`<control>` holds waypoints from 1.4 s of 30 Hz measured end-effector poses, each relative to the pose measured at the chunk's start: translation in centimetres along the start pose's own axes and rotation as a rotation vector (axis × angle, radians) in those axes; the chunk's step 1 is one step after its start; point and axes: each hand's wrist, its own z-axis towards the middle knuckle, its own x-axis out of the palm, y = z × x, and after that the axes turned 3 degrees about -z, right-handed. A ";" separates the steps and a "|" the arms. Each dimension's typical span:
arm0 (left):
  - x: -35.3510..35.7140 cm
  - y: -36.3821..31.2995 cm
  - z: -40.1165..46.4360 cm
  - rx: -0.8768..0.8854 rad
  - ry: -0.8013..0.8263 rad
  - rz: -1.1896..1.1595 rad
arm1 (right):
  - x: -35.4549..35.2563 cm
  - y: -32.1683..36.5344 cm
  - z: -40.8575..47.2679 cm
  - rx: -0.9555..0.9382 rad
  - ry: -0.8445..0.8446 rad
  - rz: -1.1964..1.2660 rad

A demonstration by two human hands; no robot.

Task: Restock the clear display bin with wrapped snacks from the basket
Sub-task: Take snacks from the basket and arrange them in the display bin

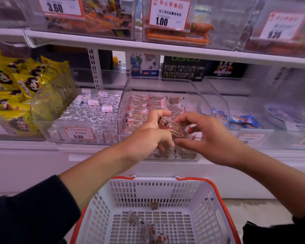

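Both hands met over the front of the clear display bin (125, 95), which sat on the lower shelf (25, 147) between a bin of foil-wrapped sweets (90, 111) and a bin holding blue packets (245, 120). The left hand (151, 134) had its fingers curled around a clear-wrapped brown snack (173, 127), with the index finger stretched forward. The right hand (206, 136) pinched the same snack from the other side, thumb below and fingers above. The held snack hovered just above the front edge of the bin, close to the neat rows of matching wrapped snacks (148, 104) already stacked inside.

Below the arms stood a white basket (201, 217) with orange handles. A few wrapped snacks (148, 229) lay on its slotted floor near the front, and 1 small brown piece (154, 205) lay farther back.

To the left, yellow packets (12, 85) with a cartoon face filled another bin. Price cards read 9.80 (78, 133) on the foil sweets' bin, and 3.60 (57, 6), 1.00 (167, 14) and 9.30 (280, 27) on the upper shelf bins. Both forearms were bare, with dark sleeves (25, 213) pushed up.
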 end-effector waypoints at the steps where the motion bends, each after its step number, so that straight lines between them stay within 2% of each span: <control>1: -0.4 -0.3 0.5 0.028 -0.018 0.003 | -0.9 -0.3 0.8 0.005 0.004 -0.049; 3: -1.4 -0.6 1.9 0.146 -0.177 0.117 | -2.9 -1.4 3.1 0.034 -0.045 -0.121; 5: -2.7 -0.1 3.2 0.287 -0.355 0.373 | -4.5 -3.2 6.3 0.071 -0.077 -0.267; 6: -3.3 0.4 3.7 0.328 -0.380 0.507 | -5.0 -4.3 8.0 0.078 -0.058 -0.381; 9: -4.0 2.3 4.8 0.307 -0.357 0.832 | -5.0 -7.8 12.9 0.117 0.108 -0.701; 13: -3.8 3.2 5.6 0.217 -0.318 1.053 | -3.2 -10.6 17.4 0.195 0.278 -1.021; 16: -3.9 3.2 5.9 0.078 -0.247 1.166 | -2.0 -11.8 19.6 0.251 0.339 -1.072; 18: -3.9 3.2 6.2 0.015 -0.196 1.243 | -1.6 -12.5 20.5 0.277 0.403 -0.983; 21: -3.9 3.2 6.6 -0.021 -0.133 1.284 | -1.5 -12.9 21.1 0.270 0.454 -0.920; 26: -4.1 3.4 6.9 -0.041 -0.104 1.280 | -1.0 -13.2 21.0 0.209 0.454 -1.031; 32: -4.0 3.5 6.9 -0.044 -0.116 1.288 | -1.0 -13.1 20.3 0.206 0.337 -1.102; 38: -3.8 3.3 6.7 -0.043 -0.123 1.290 | -0.1 -12.6 19.9 0.057 0.392 -1.252; 42: -3.6 3.2 6.4 -0.021 -0.173 1.280 | 0.0 -12.4 19.8 0.007 0.410 -1.258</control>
